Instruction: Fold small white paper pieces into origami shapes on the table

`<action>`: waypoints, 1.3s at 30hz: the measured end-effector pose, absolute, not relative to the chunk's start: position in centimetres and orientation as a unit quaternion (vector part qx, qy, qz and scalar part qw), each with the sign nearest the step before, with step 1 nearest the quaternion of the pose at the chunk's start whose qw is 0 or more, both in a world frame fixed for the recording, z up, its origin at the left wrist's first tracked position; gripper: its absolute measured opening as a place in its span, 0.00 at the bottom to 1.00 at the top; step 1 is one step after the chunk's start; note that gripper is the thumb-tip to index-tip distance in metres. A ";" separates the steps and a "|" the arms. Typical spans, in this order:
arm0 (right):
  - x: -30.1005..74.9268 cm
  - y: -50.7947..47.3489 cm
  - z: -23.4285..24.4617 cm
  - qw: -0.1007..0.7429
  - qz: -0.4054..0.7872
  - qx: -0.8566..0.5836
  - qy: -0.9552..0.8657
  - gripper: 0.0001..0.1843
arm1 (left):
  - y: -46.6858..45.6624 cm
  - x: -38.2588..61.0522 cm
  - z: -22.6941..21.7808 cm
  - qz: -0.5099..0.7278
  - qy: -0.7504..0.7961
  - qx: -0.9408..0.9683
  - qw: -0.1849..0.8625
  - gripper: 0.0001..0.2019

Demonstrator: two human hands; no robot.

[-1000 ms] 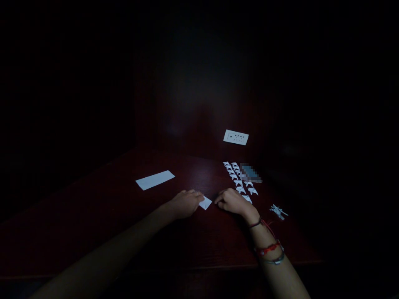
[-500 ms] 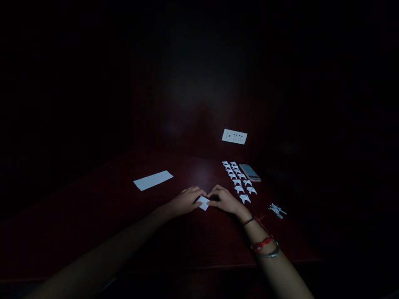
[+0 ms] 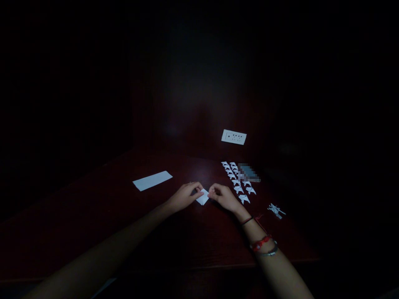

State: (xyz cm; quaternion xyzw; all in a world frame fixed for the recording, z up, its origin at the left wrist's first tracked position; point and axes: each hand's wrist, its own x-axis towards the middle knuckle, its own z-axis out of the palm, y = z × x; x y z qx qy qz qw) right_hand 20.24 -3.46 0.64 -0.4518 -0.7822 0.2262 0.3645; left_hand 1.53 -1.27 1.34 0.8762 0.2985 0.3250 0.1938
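Between my hands is a small folded piece of white paper [image 3: 203, 197], roughly diamond-shaped with one corner toward me. My left hand [image 3: 186, 196] pinches its left side between thumb and fingers. At its right corner, my right hand [image 3: 222, 197] closes thumb and fingertips on the paper's edge. Just beyond my right hand, several small folded white paper pieces [image 3: 243, 199] with pointed ends lie in two rows.
A long white paper strip [image 3: 152, 181] lies on the dark red table [image 3: 199, 245] to the left. A blurred flat phone [image 3: 249, 172] rests beside the folded pieces. Thin paper scraps [image 3: 276, 210] are heaped at right. A white socket panel [image 3: 233, 137] stands behind.
The folded paper has risen slightly and turned between my fingers. Both hands have shifted a little away from me, with the fingers curling in more.
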 end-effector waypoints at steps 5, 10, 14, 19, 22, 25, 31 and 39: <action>19.9 -3.9 1.2 0.382 0.204 -0.436 -0.789 0.09 | -1.4 1.7 1.7 0.352 0.302 0.871 0.164 0.07; 19.3 -4.4 2.0 0.386 0.135 -0.428 -0.806 0.09 | -1.7 2.0 1.8 0.374 0.291 0.872 0.125 0.06; 19.2 -4.6 2.2 0.381 0.108 -0.428 -0.812 0.08 | -1.7 2.2 1.7 0.373 0.290 0.873 0.120 0.06; 19.3 -4.6 2.2 0.363 0.094 -0.428 -0.823 0.07 | -1.8 2.4 1.6 0.375 0.286 0.873 0.123 0.06; 19.1 -4.7 2.3 0.367 0.091 -0.430 -0.820 0.07 | -2.1 2.5 1.7 0.372 0.284 0.876 0.121 0.05; 18.9 -4.8 2.5 0.377 0.093 -0.427 -0.817 0.06 | -2.4 2.5 2.0 0.374 0.273 0.878 0.118 0.05; 18.9 -5.0 2.6 0.376 0.116 -0.414 -0.821 0.07 | -2.8 2.5 2.5 0.385 0.277 0.872 0.120 0.05; 19.0 -5.0 3.2 0.372 0.116 -0.408 -0.825 0.04 | -3.0 2.5 2.9 0.407 0.267 0.867 0.107 0.05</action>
